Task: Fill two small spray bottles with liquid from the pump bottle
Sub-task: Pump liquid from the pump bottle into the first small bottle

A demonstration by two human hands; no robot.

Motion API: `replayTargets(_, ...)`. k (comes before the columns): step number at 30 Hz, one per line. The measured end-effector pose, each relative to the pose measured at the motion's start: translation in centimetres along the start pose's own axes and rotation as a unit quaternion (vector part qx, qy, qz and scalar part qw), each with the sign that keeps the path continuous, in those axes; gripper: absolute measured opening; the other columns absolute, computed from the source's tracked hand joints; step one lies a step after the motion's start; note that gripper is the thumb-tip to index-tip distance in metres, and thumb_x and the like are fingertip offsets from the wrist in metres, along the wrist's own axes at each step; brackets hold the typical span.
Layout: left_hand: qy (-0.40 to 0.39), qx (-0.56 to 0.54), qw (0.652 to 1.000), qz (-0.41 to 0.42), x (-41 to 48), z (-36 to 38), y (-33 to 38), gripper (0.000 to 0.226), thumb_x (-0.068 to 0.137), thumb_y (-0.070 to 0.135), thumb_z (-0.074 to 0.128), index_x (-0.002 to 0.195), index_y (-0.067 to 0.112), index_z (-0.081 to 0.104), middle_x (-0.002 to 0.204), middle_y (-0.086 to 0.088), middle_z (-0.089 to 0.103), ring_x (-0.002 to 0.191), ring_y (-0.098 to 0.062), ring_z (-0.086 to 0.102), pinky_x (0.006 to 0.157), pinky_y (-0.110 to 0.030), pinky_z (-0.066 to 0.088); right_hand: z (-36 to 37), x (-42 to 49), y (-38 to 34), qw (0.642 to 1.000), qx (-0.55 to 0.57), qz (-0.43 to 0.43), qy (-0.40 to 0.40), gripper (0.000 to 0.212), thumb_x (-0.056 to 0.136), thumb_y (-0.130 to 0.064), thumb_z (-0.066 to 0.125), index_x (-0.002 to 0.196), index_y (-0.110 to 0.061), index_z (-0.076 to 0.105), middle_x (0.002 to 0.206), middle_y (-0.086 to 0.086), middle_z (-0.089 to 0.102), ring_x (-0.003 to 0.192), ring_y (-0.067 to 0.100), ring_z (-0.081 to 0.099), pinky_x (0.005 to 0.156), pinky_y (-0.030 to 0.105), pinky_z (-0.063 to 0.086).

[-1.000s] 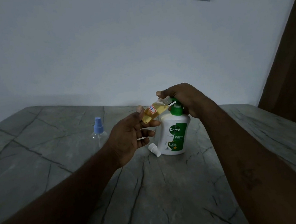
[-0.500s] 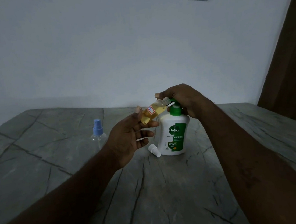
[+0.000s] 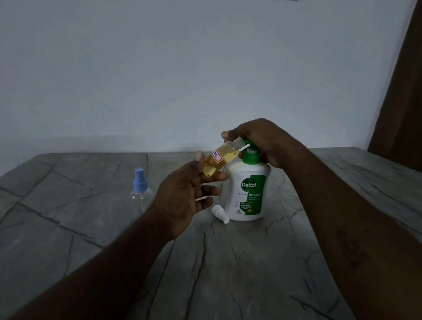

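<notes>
Left hand (image 3: 182, 199) pinches the tilted small spray bottle (image 3: 221, 160) by its base, mouth at the pump bottle (image 3: 247, 192) nozzle, right hand (image 3: 260, 141) closed over the pump at 12 o'clock; light, likely slick, so grip mid-body.
</notes>
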State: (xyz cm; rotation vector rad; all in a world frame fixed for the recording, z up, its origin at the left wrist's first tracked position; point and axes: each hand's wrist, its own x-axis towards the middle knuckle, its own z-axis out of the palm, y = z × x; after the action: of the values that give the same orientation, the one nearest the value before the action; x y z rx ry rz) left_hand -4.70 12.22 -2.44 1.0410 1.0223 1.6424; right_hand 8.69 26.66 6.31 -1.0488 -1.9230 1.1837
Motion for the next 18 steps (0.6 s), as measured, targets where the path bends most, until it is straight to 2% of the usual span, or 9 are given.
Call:
replayTargets(4, 0.0, 0.003, 1.0, -0.003, 0.12, 0.06, -0.06, 0.047, 0.089, 0.052, 0.053, 0.117, 0.017, 0.068, 0.107, -0.009, 0.076, 0.075, -0.015, 0.066, 0.071, -0.033, 0.047, -0.2, -0.5, -0.27, 1.0, -0.01, -0.018, 0.002, 0.022, 0.084, -0.029, 0.075, 0.097, -0.012, 0.081, 0.109, 0.004, 0.077, 0.085, 0.023, 0.064, 0.088, 0.043, 0.054)
replayTargets(7, -0.002, 0.002, 1.0, 0.001, 0.12, -0.07, -0.08, 0.048, 0.088, 0.052, 0.053, 0.117, 0.017, 0.068, 0.108, -0.009, 0.076, 0.077, -0.016, 0.065, 0.071, -0.032, 0.048, -0.37, -0.87, -0.74, 0.999, -0.021, -0.036, 0.005, 0.025, 0.086, -0.032, 0.075, 0.097, -0.01, 0.08, 0.108, 0.006, 0.077, 0.081, 0.021, 0.06, 0.081, 0.038, 0.05)
replayTargets(12, -0.005, -0.001, 1.0, 0.001, 0.19, -0.12, -0.04, 0.051, 0.086, 0.051, 0.054, 0.121, 0.016, 0.066, 0.109, -0.01, 0.076, 0.076, -0.016, 0.066, 0.069, -0.031, 0.048, -0.21, -0.68, -0.55, 1.0, 0.002, -0.026, 0.003, 0.017, 0.086, -0.026, 0.073, 0.093, -0.013, 0.082, 0.105, 0.0, 0.078, 0.084, 0.02, 0.064, 0.084, 0.039, 0.053)
replayTargets(14, -0.004, 0.0, 1.0, 0.0, 0.18, -0.14, -0.07, 0.051, 0.086, 0.051, 0.054, 0.12, 0.016, 0.066, 0.108, -0.01, 0.076, 0.075, -0.015, 0.066, 0.069, -0.031, 0.048, -0.09, -0.43, -0.31, 1.0, 0.011, -0.016, -0.003, 0.012, 0.086, -0.024, 0.073, 0.087, -0.017, 0.084, 0.099, -0.001, 0.079, 0.086, 0.022, 0.067, 0.092, 0.043, 0.055)
replayTargets(16, -0.005, -0.001, 1.0, 0.001, 0.14, -0.12, -0.14, 0.05, 0.086, 0.05, 0.055, 0.119, 0.015, 0.067, 0.108, -0.01, 0.076, 0.075, -0.015, 0.067, 0.069, -0.032, 0.048, -0.04, -0.23, -0.06, 1.0, 0.02, -0.014, -0.006, 0.011, 0.085, -0.022, 0.074, 0.084, -0.017, 0.084, 0.098, 0.0, 0.08, 0.093, 0.026, 0.07, 0.1, 0.048, 0.054)
replayTargets(18, -0.005, 0.003, 1.0, 0.0, 0.12, -0.1, -0.24, 0.049, 0.086, 0.05, 0.054, 0.119, 0.015, 0.067, 0.108, -0.011, 0.076, 0.075, -0.016, 0.067, 0.07, -0.032, 0.048, -0.01, -0.38, -0.02, 1.0, 0.017, -0.019, -0.006, 0.011, 0.083, -0.02, 0.074, 0.085, -0.014, 0.083, 0.101, -0.001, 0.08, 0.103, 0.031, 0.072, 0.101, 0.049, 0.053)
